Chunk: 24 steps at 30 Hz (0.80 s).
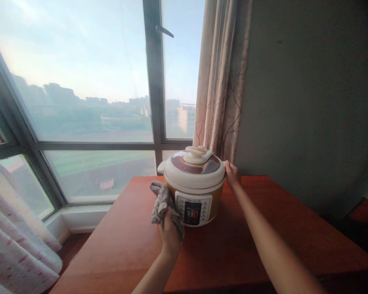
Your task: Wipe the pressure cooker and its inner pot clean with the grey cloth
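Fingers [168,222] half-hidden in cloth [163,202] beside cooker [194,185].

1. Two forearms enter from the lower edge of the head view; both are bare, with no sleeve reaching into the picture.
2. Left hand [169,233]: bare, no glove; no ring, watch or band shows on the visible back of the hand or wrist.
3. Right hand [232,174]: bare, no glove; wrist uncovered, no strap or bracelet seen.
4. Both forearms are slim and unmarked. Fingernails are too small to judge.
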Each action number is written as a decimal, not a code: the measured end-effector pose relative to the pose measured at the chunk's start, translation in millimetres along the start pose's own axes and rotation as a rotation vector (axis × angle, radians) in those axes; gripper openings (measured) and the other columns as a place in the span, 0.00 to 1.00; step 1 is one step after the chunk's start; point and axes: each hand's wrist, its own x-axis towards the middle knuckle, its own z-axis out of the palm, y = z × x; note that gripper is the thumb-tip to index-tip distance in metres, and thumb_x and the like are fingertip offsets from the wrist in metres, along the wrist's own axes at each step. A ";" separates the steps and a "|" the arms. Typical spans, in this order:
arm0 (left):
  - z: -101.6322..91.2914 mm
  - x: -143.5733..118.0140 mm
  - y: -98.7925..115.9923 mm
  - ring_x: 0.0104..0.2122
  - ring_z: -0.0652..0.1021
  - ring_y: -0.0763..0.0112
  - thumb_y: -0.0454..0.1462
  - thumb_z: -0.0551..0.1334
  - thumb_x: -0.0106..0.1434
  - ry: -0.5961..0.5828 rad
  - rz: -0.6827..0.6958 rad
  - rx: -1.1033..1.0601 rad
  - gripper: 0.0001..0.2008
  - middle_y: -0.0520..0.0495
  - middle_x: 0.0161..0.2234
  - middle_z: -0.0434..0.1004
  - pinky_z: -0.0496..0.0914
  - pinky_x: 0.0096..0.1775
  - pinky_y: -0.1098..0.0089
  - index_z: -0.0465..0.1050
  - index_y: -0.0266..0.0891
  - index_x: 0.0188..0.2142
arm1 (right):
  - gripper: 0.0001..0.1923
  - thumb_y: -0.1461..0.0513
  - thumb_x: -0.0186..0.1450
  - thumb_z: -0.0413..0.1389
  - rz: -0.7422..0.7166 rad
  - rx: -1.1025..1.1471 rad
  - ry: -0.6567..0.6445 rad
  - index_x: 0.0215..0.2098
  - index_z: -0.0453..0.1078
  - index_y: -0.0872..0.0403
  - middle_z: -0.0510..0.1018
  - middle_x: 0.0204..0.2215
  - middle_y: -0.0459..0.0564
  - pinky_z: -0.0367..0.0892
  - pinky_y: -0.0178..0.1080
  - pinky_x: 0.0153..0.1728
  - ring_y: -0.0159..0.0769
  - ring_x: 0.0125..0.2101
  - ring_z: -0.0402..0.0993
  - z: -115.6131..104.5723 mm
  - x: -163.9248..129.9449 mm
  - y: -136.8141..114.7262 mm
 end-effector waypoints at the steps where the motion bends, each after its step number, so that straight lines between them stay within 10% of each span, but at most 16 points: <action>1: -0.2 -2.7 3.6 0.50 0.79 0.60 0.49 0.58 0.64 -0.021 0.056 0.012 0.20 0.47 0.44 0.82 0.74 0.52 0.62 0.74 0.45 0.51 | 0.34 0.42 0.66 0.36 -0.002 -0.002 -0.002 0.32 0.76 0.53 0.82 0.34 0.59 0.59 0.40 0.33 0.46 0.35 0.73 0.0 0.0 0.1; 10: 21.7 23.2 78.9 0.70 0.50 0.43 0.48 0.58 0.60 -0.626 1.232 0.871 0.37 0.44 0.71 0.55 0.42 0.67 0.44 0.61 0.44 0.68 | 0.34 0.42 0.66 0.36 0.010 -0.009 -0.001 0.32 0.77 0.53 0.82 0.34 0.58 0.59 0.40 0.33 0.46 0.34 0.73 -0.1 0.1 0.4; 16: 57.3 53.3 138.4 0.65 0.64 0.49 0.41 0.63 0.54 -0.883 1.153 1.041 0.34 0.47 0.64 0.68 0.49 0.66 0.52 0.69 0.46 0.63 | 0.35 0.41 0.66 0.36 0.024 0.008 0.000 0.29 0.75 0.53 0.81 0.31 0.57 0.59 0.39 0.31 0.45 0.32 0.72 -1.6 -1.7 -1.4; 24: 47.6 105.5 127.0 0.61 0.70 0.49 0.42 0.59 0.61 -0.683 0.876 0.750 0.23 0.44 0.58 0.75 0.60 0.63 0.54 0.76 0.42 0.55 | 0.36 0.38 0.64 0.36 0.018 0.027 -0.002 0.28 0.75 0.52 0.81 0.30 0.56 0.60 0.39 0.31 0.45 0.32 0.73 -1.4 -0.1 0.2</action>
